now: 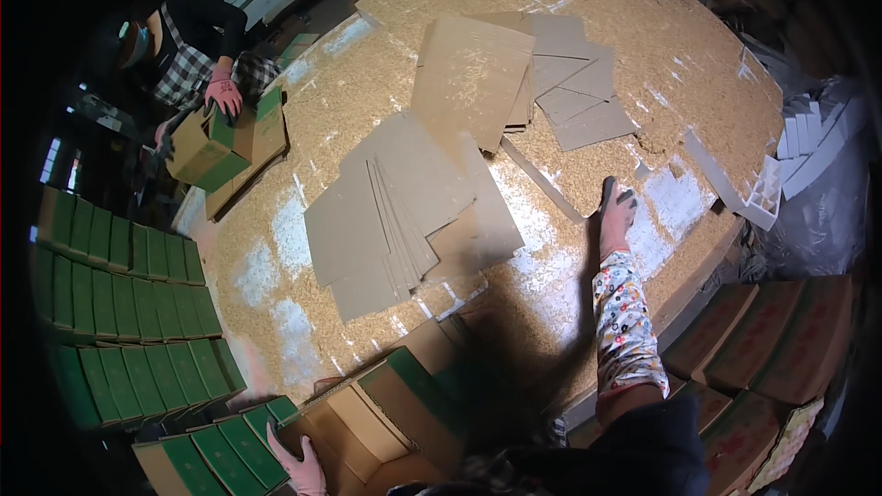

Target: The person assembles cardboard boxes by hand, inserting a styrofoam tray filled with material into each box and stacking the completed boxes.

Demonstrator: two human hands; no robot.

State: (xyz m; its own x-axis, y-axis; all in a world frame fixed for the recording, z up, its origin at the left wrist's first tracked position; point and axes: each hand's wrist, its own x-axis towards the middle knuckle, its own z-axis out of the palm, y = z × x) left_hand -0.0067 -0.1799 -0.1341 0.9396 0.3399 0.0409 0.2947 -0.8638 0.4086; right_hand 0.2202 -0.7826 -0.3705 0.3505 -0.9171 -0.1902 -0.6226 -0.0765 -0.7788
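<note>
One gloved left hand [301, 470] of ours has thumb and fingers parted at the side of an open cardboard box [372, 422] by the desk [684, 83]; we cannot tell whether it grips. Our right hand [616, 219] is stretched over the desk, unclenched, fingers extended, just beside a cardboard strip [544, 181].

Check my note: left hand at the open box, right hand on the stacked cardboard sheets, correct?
No: the head view shows the right hand over the table near a narrow cardboard strip, off the cardboard sheets. The left hand is at the open box.
</note>
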